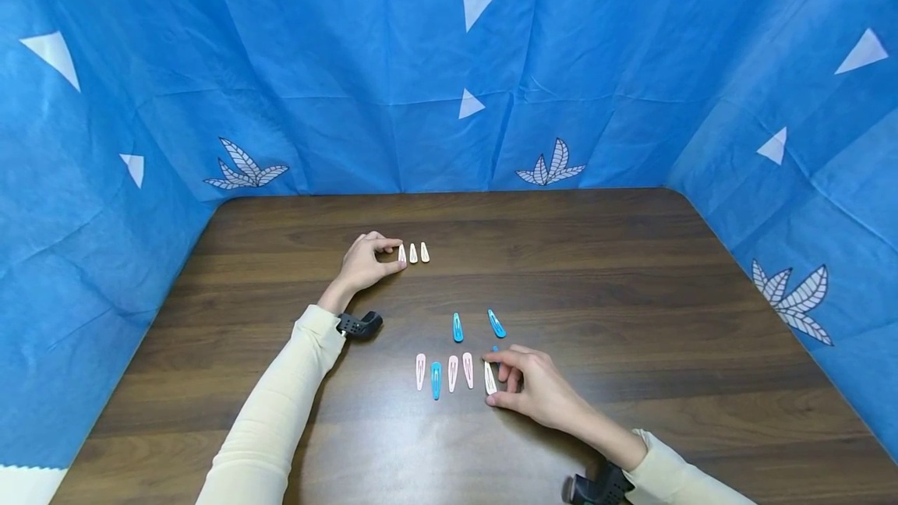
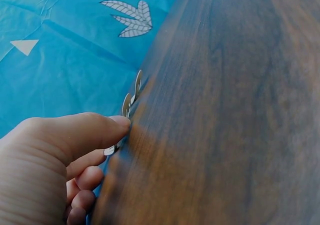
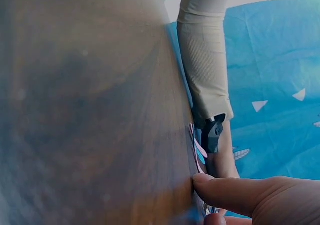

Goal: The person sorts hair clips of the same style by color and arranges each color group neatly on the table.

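Note:
In the head view, my left hand (image 1: 365, 262) pinches a pale snap hair clip (image 1: 402, 254) between thumb and forefinger at the table's far left. Two cream hair clips (image 1: 418, 253) lie side by side just right of it. My right hand (image 1: 535, 386) holds a cream hair clip (image 1: 490, 380) at its two ends, nearer the front. Left of that clip lie three pink hair clips (image 1: 453, 374) with a blue hair clip (image 1: 436, 380) among them. The right fingers partly hide another blue clip (image 1: 495, 348). The left wrist view shows the left thumb (image 2: 117, 124) against its clip.
Two more blue hair clips (image 1: 457, 327) lie behind the pink ones, the right one tilted. All rest on a dark wooden table (image 1: 596, 256). A blue patterned cloth (image 1: 393, 61) hangs around its back and sides. Each wrist wears a black strap device (image 1: 361, 325).

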### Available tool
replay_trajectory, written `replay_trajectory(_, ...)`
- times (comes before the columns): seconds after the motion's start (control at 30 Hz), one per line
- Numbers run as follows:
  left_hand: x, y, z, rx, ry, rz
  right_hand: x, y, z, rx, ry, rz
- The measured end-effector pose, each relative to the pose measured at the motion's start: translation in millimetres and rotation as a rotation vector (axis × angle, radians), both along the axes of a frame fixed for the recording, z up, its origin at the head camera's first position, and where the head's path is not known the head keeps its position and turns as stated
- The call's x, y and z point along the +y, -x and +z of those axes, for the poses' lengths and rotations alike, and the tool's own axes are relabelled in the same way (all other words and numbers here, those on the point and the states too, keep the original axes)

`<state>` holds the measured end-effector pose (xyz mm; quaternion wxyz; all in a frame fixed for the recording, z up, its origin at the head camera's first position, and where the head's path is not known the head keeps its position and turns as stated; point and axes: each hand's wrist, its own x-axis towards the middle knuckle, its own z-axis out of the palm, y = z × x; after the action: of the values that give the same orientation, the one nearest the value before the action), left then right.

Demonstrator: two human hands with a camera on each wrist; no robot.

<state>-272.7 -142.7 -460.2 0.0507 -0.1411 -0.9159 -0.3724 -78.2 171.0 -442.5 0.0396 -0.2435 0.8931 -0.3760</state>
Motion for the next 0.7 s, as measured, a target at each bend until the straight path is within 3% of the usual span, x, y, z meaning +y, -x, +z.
replay_trajectory(0.43, 0.8, -0.5, -3.3, 0.007, -0.001, -0.003, 1.7, -6.3, 5.9, 0.008, 0.051, -0.015)
replay_trajectory(0.7, -0.1, 1.0, -2.1, 0.009, -0.001, -0.001, 5.4, -4.3, 17.3, -0.012, 0.095, -0.034)
